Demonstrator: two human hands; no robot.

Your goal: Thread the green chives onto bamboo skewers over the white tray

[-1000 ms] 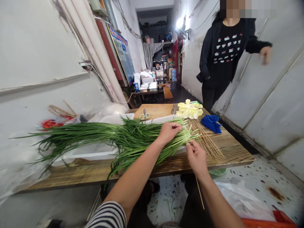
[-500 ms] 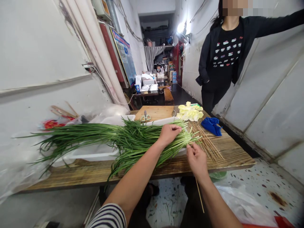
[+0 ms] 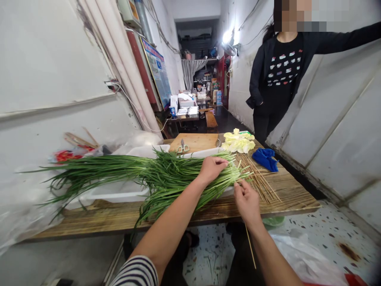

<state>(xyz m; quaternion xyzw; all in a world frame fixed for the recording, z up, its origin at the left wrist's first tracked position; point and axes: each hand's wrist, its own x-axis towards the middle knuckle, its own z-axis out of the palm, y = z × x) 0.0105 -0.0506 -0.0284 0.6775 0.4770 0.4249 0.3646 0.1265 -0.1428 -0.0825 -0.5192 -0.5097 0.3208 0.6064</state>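
Note:
A large heap of garlic chives (image 3: pixel 175 174) lies across white trays (image 3: pixel 119 195) on the wooden table, pale stem ends to the right. My left hand (image 3: pixel 212 169) rests over the stems, its thumb and fingers pinched near the cut ends; what is between them is too small to make out. Nearer the table's front edge, my right hand (image 3: pixel 247 198) is closed on a thin bamboo skewer (image 3: pixel 250 246), which sticks out below the fist and slants down past the edge. Its upper end is hidden by the fingers, close to the stem tips.
Loose skewers (image 3: pixel 262 180) lie right of the stems, beside a blue cloth (image 3: pixel 266 159). Behind are pale cabbage leaves (image 3: pixel 238 142), a cutting board (image 3: pixel 199 141) and scissors (image 3: pixel 183 147). Plastic bags (image 3: pixel 26 206) crowd the left. A person in black (image 3: pixel 284 79) stands at the right wall.
Both hands and the skewer hold almost the same place. The standing person has shifted slightly; otherwise the scene looks the same.

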